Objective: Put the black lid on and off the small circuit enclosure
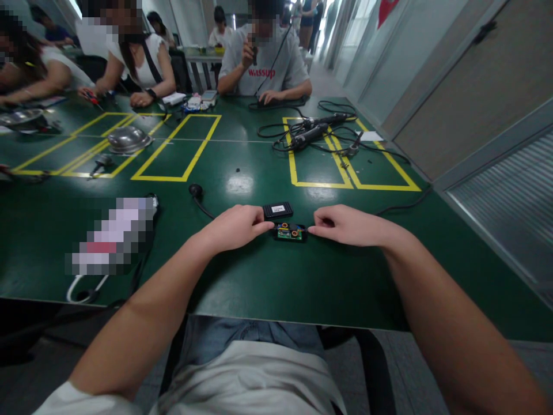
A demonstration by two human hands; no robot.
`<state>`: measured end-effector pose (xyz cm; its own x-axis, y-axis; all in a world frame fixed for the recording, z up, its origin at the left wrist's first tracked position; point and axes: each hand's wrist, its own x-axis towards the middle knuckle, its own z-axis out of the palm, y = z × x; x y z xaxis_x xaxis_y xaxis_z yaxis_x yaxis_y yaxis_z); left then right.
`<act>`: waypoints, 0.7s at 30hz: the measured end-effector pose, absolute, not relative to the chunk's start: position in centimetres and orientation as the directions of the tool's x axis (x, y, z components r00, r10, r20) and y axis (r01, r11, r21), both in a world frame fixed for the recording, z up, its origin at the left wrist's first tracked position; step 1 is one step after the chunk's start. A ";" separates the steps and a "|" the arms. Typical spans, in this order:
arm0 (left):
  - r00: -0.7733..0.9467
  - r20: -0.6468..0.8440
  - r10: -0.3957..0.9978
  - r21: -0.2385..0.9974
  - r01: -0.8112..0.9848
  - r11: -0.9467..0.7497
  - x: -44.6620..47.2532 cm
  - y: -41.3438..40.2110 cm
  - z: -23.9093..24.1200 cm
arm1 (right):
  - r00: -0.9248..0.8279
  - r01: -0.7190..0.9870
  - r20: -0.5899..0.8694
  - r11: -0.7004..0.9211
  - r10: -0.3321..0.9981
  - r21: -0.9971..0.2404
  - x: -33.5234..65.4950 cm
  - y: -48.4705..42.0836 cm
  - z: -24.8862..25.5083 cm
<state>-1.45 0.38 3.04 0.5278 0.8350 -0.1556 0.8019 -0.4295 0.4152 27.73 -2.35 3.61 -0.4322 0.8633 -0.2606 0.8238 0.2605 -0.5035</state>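
Observation:
In front of me on the green table lies an opened power adapter (290, 234), its black lower case holding a green circuit board with copper coils. My left hand (242, 226) is closed at the adapter's left end, thumb against it. At the opposite end my right hand (341, 223) is closed too, with thumb and curled forefinger at the case edge. Just behind the board rests the black cover (277, 210) with a white label. A black plug (196, 191) on a cord leads to my left hand. Another black cord (404, 206) runs off behind my right hand.
Left of my arm lies a blurred-out object (114, 236) with a white loop. Yellow tape marks areas farther back, with a metal bowl (128, 140) on the left and black corded tools (309, 137) on the right. Several people sit across the table.

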 end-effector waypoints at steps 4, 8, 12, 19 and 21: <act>0.553 -0.134 0.822 0.471 0.765 -0.438 -1.6 0.7 2.9 | -0.436 0.815 -0.271 0.248 0.858 -0.524 28.0 -2.1 3.3; 0.582 -0.117 0.804 0.499 0.735 -0.460 -1.7 1.4 2.3 | -0.426 0.814 -0.328 0.199 0.843 -0.546 28.1 -1.8 3.3; 0.594 -0.056 0.802 0.461 0.728 -0.508 -2.0 2.0 1.8 | -0.417 0.799 -0.353 0.152 0.838 -0.581 28.1 -1.7 3.5; 0.643 0.267 0.718 0.472 0.562 -0.679 -1.4 2.1 0.6 | -0.422 0.777 -0.352 0.133 0.836 -0.615 28.2 -1.5 3.4; 0.642 0.236 0.730 0.466 0.584 -0.665 -1.0 2.3 0.1 | -0.428 0.770 -0.347 0.135 0.834 -0.623 28.1 -1.4 3.4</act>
